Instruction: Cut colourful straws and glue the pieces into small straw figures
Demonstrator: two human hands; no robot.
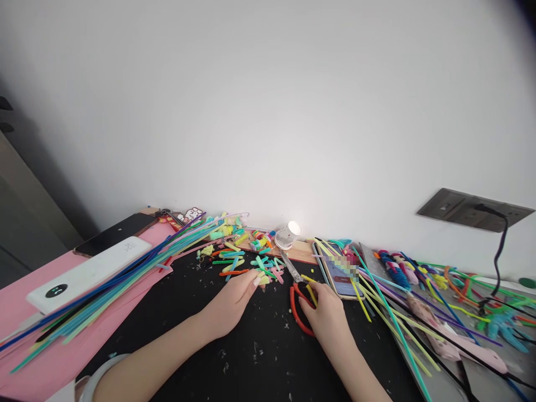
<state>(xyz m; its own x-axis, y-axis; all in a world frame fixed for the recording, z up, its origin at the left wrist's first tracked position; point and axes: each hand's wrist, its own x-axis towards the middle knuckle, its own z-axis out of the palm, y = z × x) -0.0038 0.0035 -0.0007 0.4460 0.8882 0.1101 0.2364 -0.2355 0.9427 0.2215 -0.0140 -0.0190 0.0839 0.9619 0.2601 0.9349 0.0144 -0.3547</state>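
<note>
My left hand (228, 301) is closed over the black mat, thumb and fingertips pinched at a short pale-yellow pipe cleaner piece (263, 279). Right beside those fingertips lies a pile of cut pipe cleaner pieces (274, 271) in green, pink and blue. My right hand (329, 310) is closed at the handles of the red-handled scissors (301, 318), whose blades point away toward the wall. A yellow strip (310, 287) shows by its fingers; whether they grip it too is unclear. More short pieces, orange, green and blue (232, 262), lie farther left.
A paper cup (287, 235) leans by the wall. A phone (345, 282) lies right, crossed by long pipe cleaners (389, 310). Another long bundle (138, 279) crosses the white power bank (90, 273) on pink paper. Pipe-cleaner dolls (396, 268) and a pink glue gun (444, 335) are far right.
</note>
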